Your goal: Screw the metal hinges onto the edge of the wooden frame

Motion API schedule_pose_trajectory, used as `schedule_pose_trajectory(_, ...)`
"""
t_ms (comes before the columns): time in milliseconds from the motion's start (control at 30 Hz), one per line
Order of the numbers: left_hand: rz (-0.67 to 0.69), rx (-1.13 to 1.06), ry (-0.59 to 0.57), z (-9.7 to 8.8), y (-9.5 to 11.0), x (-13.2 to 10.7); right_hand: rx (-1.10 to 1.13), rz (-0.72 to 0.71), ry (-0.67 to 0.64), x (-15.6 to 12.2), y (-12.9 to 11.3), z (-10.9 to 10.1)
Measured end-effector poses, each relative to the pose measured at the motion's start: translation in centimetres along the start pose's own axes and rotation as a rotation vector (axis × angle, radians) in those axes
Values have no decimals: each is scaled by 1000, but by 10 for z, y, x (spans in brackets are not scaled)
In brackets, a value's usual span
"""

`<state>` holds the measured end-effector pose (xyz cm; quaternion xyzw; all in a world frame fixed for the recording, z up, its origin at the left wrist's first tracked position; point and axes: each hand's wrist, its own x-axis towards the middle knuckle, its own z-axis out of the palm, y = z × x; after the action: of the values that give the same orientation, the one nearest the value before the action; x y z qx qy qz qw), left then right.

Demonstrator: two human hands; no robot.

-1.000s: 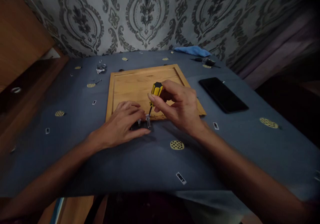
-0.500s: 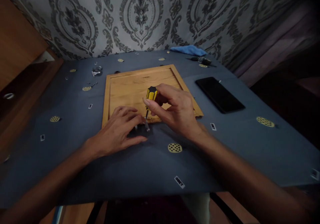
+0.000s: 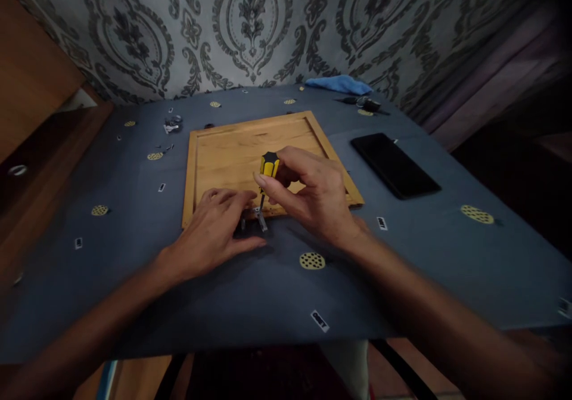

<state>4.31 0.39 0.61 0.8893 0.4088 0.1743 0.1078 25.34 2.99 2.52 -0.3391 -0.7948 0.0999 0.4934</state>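
Note:
My right hand [image 3: 313, 194] grips a small yellow-and-black screwdriver [image 3: 268, 170], held nearly upright. Its tip points down at a small metal bracket [image 3: 260, 218] at the near edge of a square wooden board [image 3: 232, 155]. My left hand [image 3: 214, 233] lies flat on the blue tablecloth with its fingers stretched out, pressing on a dark part next to the bracket. The part under those fingers is mostly hidden.
A black phone [image 3: 395, 164] lies right of the board. A blue cloth [image 3: 339, 84] and dark tools [image 3: 364, 103] sit at the far edge by the patterned wall. Small metal parts [image 3: 172, 124] lie far left. A wooden cabinet [image 3: 31, 78] stands left.
The view has shifted slightly. My right hand with the screwdriver has stayed over the bracket with only a small turn of the fingers. My left hand has kept its place.

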Motion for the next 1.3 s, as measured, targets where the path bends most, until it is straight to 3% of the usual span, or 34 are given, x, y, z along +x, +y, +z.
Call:
schedule_pose_trajectory(300,-66,5,-2,9,11,7,1,3,7,-1,0,0)
schedule_pose_trajectory(1300,-128,20,-41,4,16,10,-19,-28,13,-2,0,1)
